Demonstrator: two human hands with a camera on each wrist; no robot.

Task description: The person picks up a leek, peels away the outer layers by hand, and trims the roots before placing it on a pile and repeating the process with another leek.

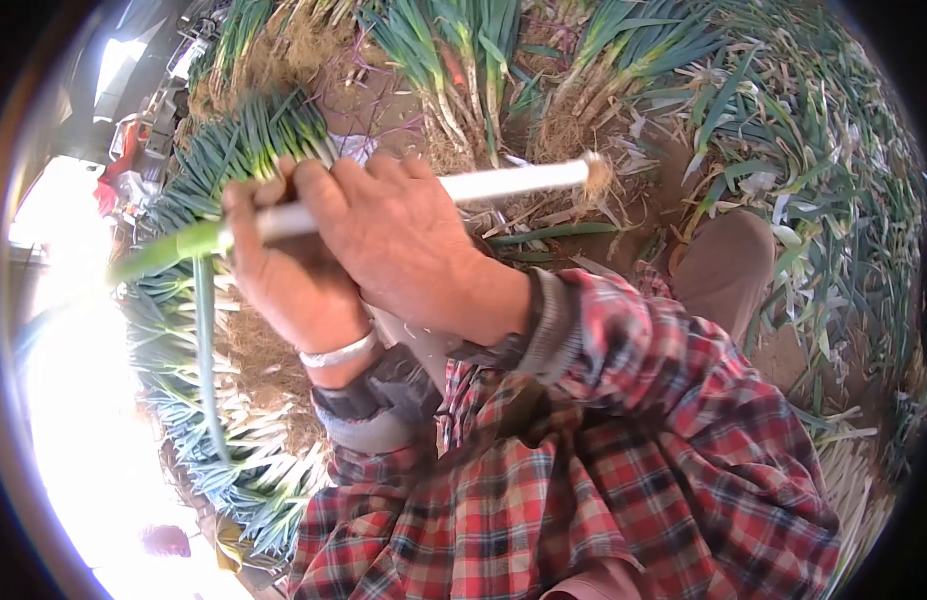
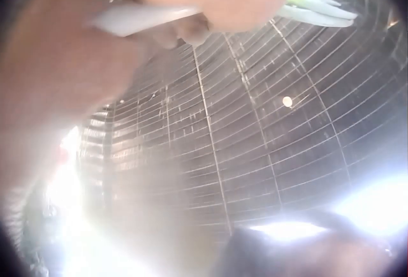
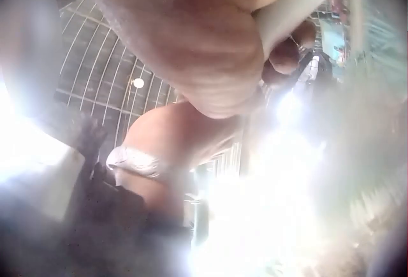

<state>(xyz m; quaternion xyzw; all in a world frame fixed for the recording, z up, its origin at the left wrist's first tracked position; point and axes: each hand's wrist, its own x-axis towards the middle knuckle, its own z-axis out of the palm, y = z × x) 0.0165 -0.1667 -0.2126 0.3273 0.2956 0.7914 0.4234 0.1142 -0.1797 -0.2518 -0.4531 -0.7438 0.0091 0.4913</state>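
Both hands grip one long green onion (image 1: pixel 518 181), held nearly level above the ground in the head view. Its white shank ends in a rooty base at the right; the green top, blurred, points left. My left hand (image 1: pixel 301 295), with a white band at the wrist, has its fingers curled around the stalk near where it turns green. Close beside it, my right hand (image 1: pixel 398 235) wraps the white part from above. One long green leaf (image 1: pixel 208 360) hangs down below the left hand. In the right wrist view, the white stalk (image 3: pixel 296 12) passes through the right hand's curled fingers.
Trimmed green onions (image 1: pixel 268 465) lie in a curved row at left, with another pile (image 1: pixel 845 490) at lower right. Upright bunches (image 1: pixel 463 70) with soil on their roots stand ahead. Loose leaf scraps (image 1: pixel 833 200) cover the ground to the right, beside a knee (image 1: pixel 728 265).
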